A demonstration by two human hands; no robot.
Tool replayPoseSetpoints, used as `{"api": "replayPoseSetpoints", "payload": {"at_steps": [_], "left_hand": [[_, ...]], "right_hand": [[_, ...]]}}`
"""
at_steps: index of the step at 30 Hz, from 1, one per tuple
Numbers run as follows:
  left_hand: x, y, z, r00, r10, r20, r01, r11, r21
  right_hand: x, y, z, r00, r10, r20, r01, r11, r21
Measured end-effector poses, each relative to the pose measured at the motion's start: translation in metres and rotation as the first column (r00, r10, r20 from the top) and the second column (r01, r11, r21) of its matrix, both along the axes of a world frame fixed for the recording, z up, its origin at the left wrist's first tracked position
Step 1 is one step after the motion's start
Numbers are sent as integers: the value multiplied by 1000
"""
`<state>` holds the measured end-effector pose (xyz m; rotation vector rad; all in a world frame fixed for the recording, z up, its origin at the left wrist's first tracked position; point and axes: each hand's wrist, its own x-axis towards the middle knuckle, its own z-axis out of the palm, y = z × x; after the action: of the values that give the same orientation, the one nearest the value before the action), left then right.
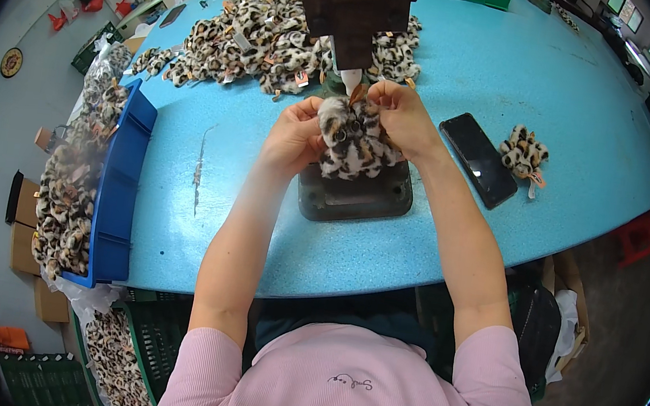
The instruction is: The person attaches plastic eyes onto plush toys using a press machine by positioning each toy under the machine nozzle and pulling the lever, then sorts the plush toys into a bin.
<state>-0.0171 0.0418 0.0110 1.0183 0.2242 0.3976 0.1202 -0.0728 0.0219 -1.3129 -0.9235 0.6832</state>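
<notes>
Fingers of the left hand (297,136) and of the right hand (406,122) are closed on one spotted plush toy (355,154), gripping it from its two sides; some fingertips are hidden in the fur. From where I stand, the blue table (597,98) is the biggest thing. On its far side lies a wide heap of similar toys (258,24), and at the left a blue bin (119,194) is filled with more. Between the forearms is the dark machine (353,4), and the held toy is above its base (354,198), just under the white tip (350,80). I judge that this one piece is in the middle of its work. Right of it lies a black phone (478,161), with a single toy (523,153) beside. Which ones are finished, I cannot tell. Smallest is the orange tag (357,93), upright near the right fingertips.
</notes>
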Motion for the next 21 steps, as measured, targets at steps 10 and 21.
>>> {"api": "replayPoseSetpoints", "payload": {"at_steps": [10,21], "left_hand": [[16,14,-20,968,189,-168,-168,977,128],[12,4,-2,933,189,-306,-58,920,389]], "right_hand": [[11,13,-9,899,91,-428,-128,990,-59],[-7,-18,-2,739,-273,615,39,930,366]]}}
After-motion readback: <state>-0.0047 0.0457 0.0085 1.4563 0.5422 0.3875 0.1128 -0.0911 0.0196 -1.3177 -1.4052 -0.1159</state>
